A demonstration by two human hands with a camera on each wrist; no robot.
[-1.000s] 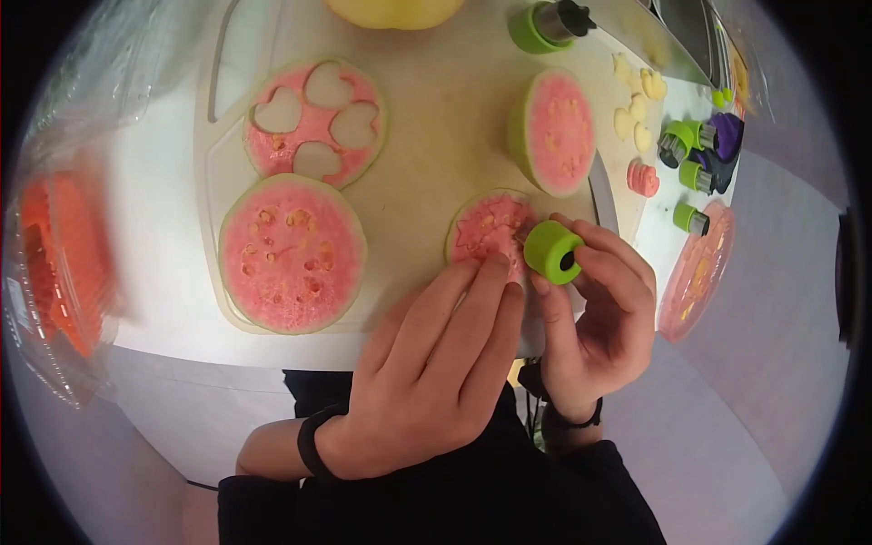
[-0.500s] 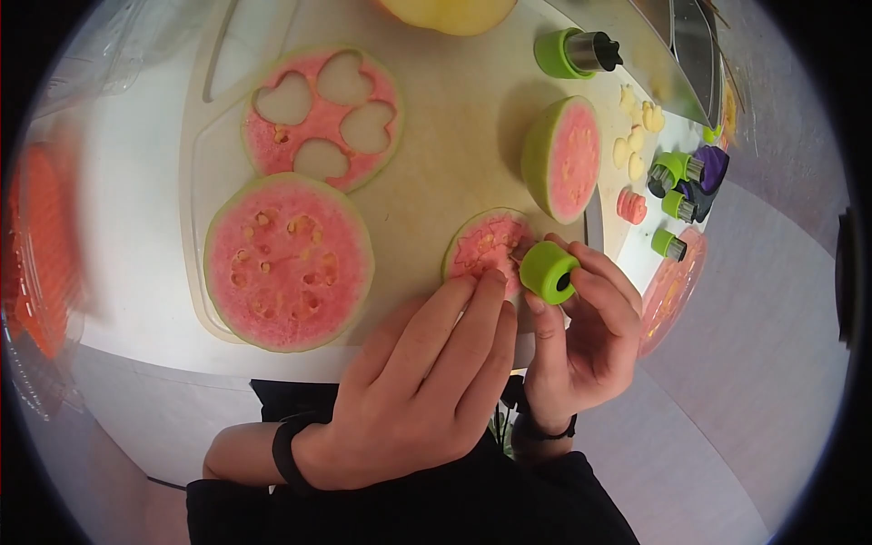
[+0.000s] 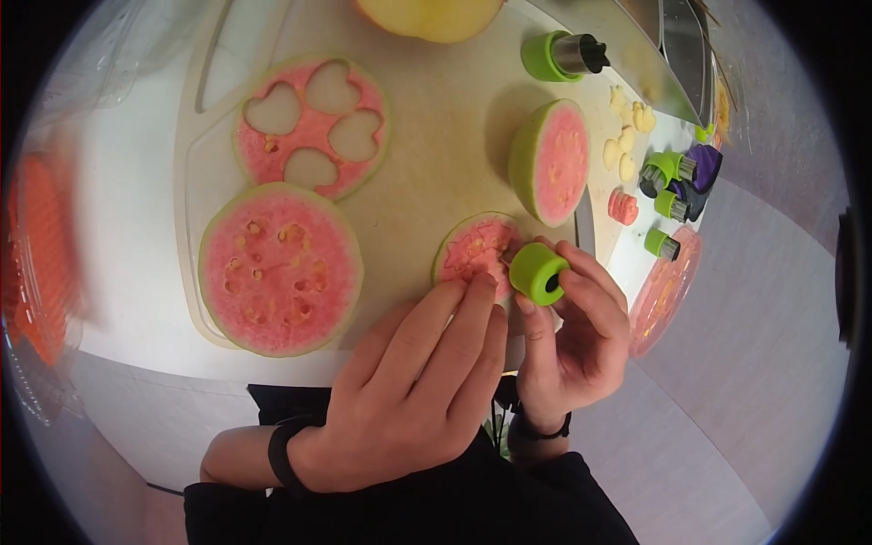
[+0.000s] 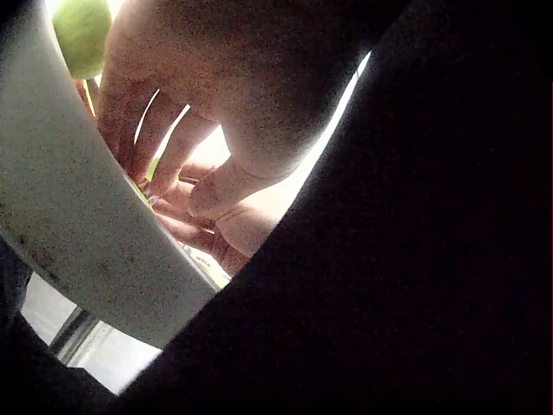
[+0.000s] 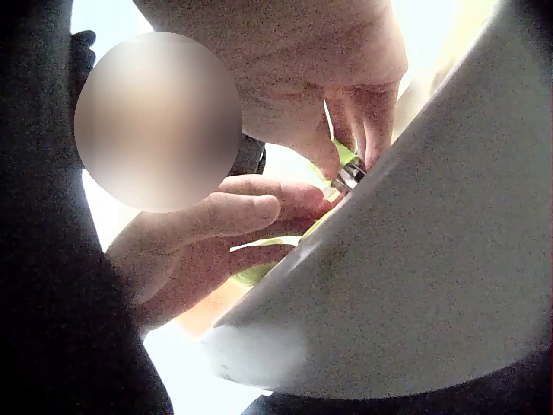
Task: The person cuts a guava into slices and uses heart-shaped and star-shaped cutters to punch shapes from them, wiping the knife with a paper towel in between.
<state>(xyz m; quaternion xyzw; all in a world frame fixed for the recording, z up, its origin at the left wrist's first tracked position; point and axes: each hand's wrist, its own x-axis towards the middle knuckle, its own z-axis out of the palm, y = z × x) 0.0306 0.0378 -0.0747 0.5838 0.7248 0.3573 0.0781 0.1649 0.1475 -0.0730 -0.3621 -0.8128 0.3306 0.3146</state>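
Observation:
On the near edge of the cutting board lies a small pink guava slice (image 3: 477, 245) with jagged cut outlines in its flesh. My left hand (image 3: 404, 381) rests its straight, close-set fingers on the slice's near part, covering some of it. At the slice's right side, my right hand (image 3: 581, 341) pinches a green-ringed metal cutter (image 3: 538, 272) between thumb and fingers. The cutter lies tipped on its side, its metal end toward the slice. In the right wrist view, the metal part (image 5: 348, 175) shows under the right fingers; the board's rim hides much of the slice.
The cutting board (image 3: 436, 136) holds a guava slice with heart-shaped holes (image 3: 313, 118), a whole slice (image 3: 280, 272), a guava half (image 3: 554, 163) and another green cutter (image 3: 563, 56). Rightward are small yellow cut-outs (image 3: 627, 141), several cutters (image 3: 670, 173) and a pink slice (image 3: 668, 291).
The head view has shifted, so the board and fruit sit differently in the picture. Both hands keep their places at the small slice, left fingers on it and the cutter held at its right side.

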